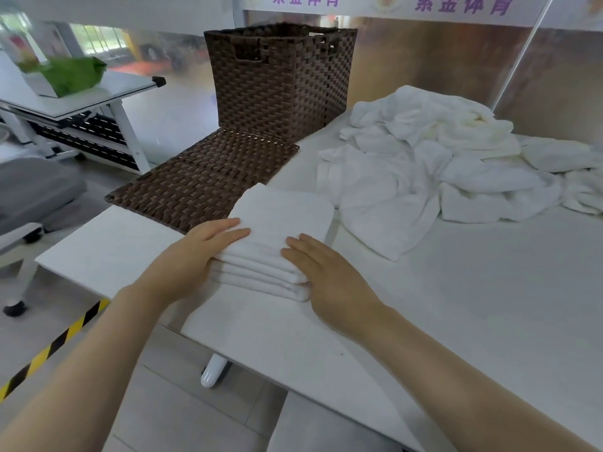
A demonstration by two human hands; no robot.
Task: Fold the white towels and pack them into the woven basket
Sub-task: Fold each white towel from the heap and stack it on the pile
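A folded white towel (pixel 280 220) lies in a thick, layered stack near the front left part of the white table (pixel 456 305), its far left corner overlapping the edge of the flat woven lid (pixel 202 177). The left hand (pixel 192 256) rests on the stack's near left corner, fingers straight and laid flat across the top layer, the thumb side against the folded edges. The right hand (pixel 326 275) presses the near right corner in the same manner, fingers extended over the top and the palm against the side of the layers; neither hand curls round the cloth.

Beyond the lid stands the woven basket (pixel 284 83), dark brown, upright, with cut-out handles near its rim. Its inside cannot be seen from this angle, so what it holds cannot be told.

To the right of the basket, a loose heap of unfolded white towels (pixel 434 158) spreads across the back of the table, one edge reaching close to the folded stack.

Off to the left, a second white table (pixel 98 93) carries a green bag (pixel 71 75). Yellow-and-black tape (pixel 55 345) marks the floor.
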